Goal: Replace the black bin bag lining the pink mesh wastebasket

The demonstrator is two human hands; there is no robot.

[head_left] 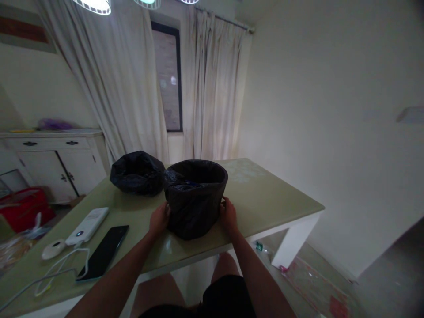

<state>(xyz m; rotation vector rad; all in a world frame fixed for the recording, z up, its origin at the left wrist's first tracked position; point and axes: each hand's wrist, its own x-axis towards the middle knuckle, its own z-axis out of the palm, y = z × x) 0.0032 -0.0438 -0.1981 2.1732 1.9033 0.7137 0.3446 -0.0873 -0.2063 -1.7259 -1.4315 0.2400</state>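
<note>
A round container lined with a black plastic bag point(195, 214) stands upright near the front edge of a pale green tabletop point(274, 196), its mouth open upward and its rim covered by the folded-over plastic. The left hand point(159, 218) touches its lower left side and the right hand point(228, 215) its right side, so that it sits between the two. The fingers of both hands curl in against the black plastic, but their tips are partly hidden, and I cannot tell whether either hand pinches the liner or just rests against the wall. Some crumpled plastic and a small bluish patch show inside the mouth. Just beside it, behind and to the left, sits a second black plastic bag point(132, 185), lower and wider, with its mouth also open. On the left part of the table, near the left forearm, lie a dark smartphone point(105, 249), a white power bank point(89, 224) and a small rounded white device point(53, 250), with a pale cable point(62, 270) looping by the phone. Beyond the table are a white cabinet point(46, 165), a red bag point(28, 210) on the floor and long pale curtains point(215, 88) flanking a dark-framed window point(167, 79).
</note>
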